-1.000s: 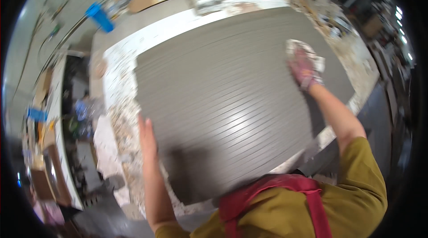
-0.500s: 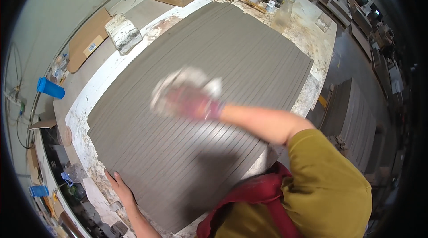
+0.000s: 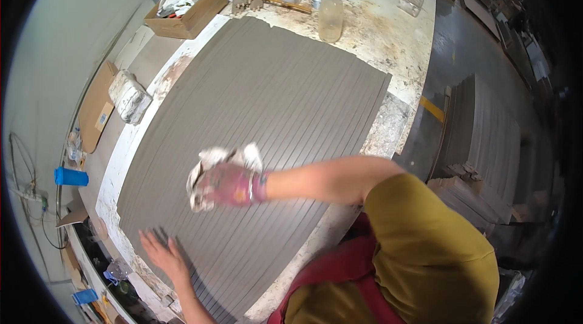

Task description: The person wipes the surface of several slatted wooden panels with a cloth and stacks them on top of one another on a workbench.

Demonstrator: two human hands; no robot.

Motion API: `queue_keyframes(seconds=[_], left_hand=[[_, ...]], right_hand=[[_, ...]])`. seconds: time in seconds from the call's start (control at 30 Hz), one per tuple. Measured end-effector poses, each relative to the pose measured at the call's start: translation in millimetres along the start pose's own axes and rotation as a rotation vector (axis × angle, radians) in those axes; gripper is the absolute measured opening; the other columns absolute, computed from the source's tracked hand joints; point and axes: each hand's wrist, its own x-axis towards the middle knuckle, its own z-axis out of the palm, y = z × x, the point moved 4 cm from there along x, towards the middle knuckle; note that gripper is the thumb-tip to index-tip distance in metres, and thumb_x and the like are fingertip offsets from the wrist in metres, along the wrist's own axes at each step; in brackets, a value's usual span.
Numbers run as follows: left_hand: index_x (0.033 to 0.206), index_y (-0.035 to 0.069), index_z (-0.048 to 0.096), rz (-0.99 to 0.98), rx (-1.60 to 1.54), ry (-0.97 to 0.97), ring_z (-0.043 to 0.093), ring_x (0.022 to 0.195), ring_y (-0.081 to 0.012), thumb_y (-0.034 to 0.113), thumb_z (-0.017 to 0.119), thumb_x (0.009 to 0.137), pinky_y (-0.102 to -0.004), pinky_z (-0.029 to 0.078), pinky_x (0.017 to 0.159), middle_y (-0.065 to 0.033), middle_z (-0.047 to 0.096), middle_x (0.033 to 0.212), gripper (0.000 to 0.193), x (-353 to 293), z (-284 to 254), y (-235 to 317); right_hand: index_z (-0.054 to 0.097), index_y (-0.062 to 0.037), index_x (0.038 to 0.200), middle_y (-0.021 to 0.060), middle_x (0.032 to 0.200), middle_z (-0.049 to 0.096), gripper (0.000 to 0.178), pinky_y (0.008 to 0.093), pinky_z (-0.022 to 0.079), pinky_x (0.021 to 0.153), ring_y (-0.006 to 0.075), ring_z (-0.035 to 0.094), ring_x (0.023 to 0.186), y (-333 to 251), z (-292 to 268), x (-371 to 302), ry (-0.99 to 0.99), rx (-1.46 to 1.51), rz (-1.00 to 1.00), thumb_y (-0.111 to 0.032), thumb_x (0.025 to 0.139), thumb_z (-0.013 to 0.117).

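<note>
A wide spread of grey strips (image 3: 261, 93), lying side by side with thin dark lines between them, covers much of the worktable. My right hand (image 3: 228, 184), in a dark red glove, is closed on a whitish cloth (image 3: 246, 155) and presses it against the strips left of their middle. The glove hides part of the cloth. Bare, with fingers spread, my left hand (image 3: 163, 255) is at the near left edge of the strips and holds nothing.
A cardboard box (image 3: 188, 15) of rags stands at the far left, near a wrapped white block (image 3: 129, 98). Beyond the strips stand a cloudy bottle (image 3: 331, 11) and a wooden stick (image 3: 267, 1). A blue cup (image 3: 71, 176) is at left; stacked boards (image 3: 480, 136) stand at right.
My right hand has brought the cloth nearer to me and slightly left across the strips. My left hand's fingers have spread at the edge. The whole view has shifted.
</note>
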Motion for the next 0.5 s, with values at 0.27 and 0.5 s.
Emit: queue_keyframes(seconds=[0.27, 0.5], left_hand=[[0.141, 0.003, 0.037, -0.085, -0.112, -0.241, 0.025, 0.14, -0.0333, 0.031, 0.04, 0.098, -0.0509, 0.018, 0.111, -0.0121, 0.027, 0.153, 0.051, -5, 16, 76], [0.141, 0.001, 0.036, 0.005, 0.012, -0.18, 0.025, 0.138, -0.0404, 0.031, 0.049, 0.093, -0.0517, 0.021, 0.11, -0.0202, 0.027, 0.151, 0.059, -8, -4, 93]], right_hand=[[0.063, -0.0057, 0.109, 0.0162, 0.11, 0.064, 0.033, 0.0424, 0.053, 0.078, 0.0288, 0.065, 0.096, 197, -142, -19, 0.143, -0.388, 0.611, -0.027, 0.095, 0.041], [0.059, -0.0093, 0.115, 0.0102, 0.116, 0.061, 0.038, 0.0375, 0.043, 0.101, 0.0249, 0.058, 0.11, -2, -73, -98, 0.082, 0.485, 0.019, -0.037, 0.094, 0.043]])
